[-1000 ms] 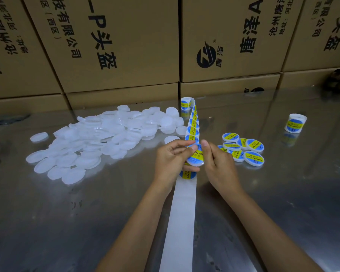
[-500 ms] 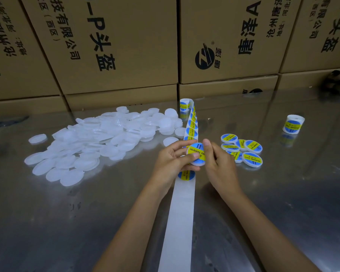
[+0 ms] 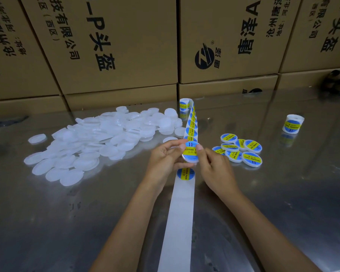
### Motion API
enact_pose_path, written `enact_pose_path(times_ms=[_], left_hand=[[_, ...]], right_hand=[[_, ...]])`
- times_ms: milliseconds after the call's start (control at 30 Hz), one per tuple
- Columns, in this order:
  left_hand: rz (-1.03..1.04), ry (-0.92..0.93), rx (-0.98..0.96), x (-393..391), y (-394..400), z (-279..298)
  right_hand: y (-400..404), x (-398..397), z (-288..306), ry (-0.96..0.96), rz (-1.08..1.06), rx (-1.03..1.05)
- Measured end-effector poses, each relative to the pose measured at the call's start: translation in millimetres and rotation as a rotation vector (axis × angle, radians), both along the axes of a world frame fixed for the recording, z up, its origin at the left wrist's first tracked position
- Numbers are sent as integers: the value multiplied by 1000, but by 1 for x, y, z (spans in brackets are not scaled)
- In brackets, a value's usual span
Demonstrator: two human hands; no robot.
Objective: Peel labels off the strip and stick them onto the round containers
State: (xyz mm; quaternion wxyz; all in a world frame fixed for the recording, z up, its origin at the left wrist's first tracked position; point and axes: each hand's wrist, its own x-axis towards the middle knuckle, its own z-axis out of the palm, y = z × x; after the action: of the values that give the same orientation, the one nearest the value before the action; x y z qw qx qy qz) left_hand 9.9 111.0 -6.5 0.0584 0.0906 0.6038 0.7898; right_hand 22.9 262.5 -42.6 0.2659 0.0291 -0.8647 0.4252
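**Labelled container held upright between both hands over the strip**

Compared with half a second ago, the round container (image 3: 189, 153) sits slightly more upright between the hands, its blue-and-yellow label turned toward the camera, and the right thumb has shifted to the container's upper right edge. The piles on the table lie as they did.

At far left, a loose heap of unlabelled white containers (image 3: 90, 142) spreads over the shiny metal table (image 3: 67, 222). The left hand (image 3: 163, 161) has its fingers curled round the container's left edge, fingertips on the rim. The container is held just above the strip (image 3: 180, 216), whose bare white backing runs toward the camera between the forearms. One label (image 3: 185, 173) still sits on the strip directly below the container, and more labels climb away behind it to the roll (image 3: 185, 105) standing on edge. The right hand (image 3: 214, 169) pinches the container's right edge with thumb and forefinger. Just right of it lies a cluster of labelled containers (image 3: 241, 150), and farther right a second label roll (image 3: 292, 123) stands alone.

Cardboard cartons (image 3: 116, 46) wall off the back of the table. The labels read "SOLDERING PASTE" on the yellow band. The cartons carry black Chinese print, "有限公司" and "头盔" among it, and a round black logo.
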Motion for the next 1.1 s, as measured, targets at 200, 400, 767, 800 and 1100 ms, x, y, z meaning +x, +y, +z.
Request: enact_pose_path(times_ms=[200,400,767,800,1100], left_hand=[[-154,69,-158,0,3,-5],[-75,87,-190,0,1,-4],[168,6,-46,2,0,-1],[168,4,-57,2,0,-1],[-9,-10,-74,1,5,-3]], right_hand=[[6,-4,1,-28,-115,-7],[3,-1,4,-2,44,-129],[-5,-1,-2,-145,134,55],[-4,0,-2,-134,103,107],[0,-1,0,-71,-47,78]])
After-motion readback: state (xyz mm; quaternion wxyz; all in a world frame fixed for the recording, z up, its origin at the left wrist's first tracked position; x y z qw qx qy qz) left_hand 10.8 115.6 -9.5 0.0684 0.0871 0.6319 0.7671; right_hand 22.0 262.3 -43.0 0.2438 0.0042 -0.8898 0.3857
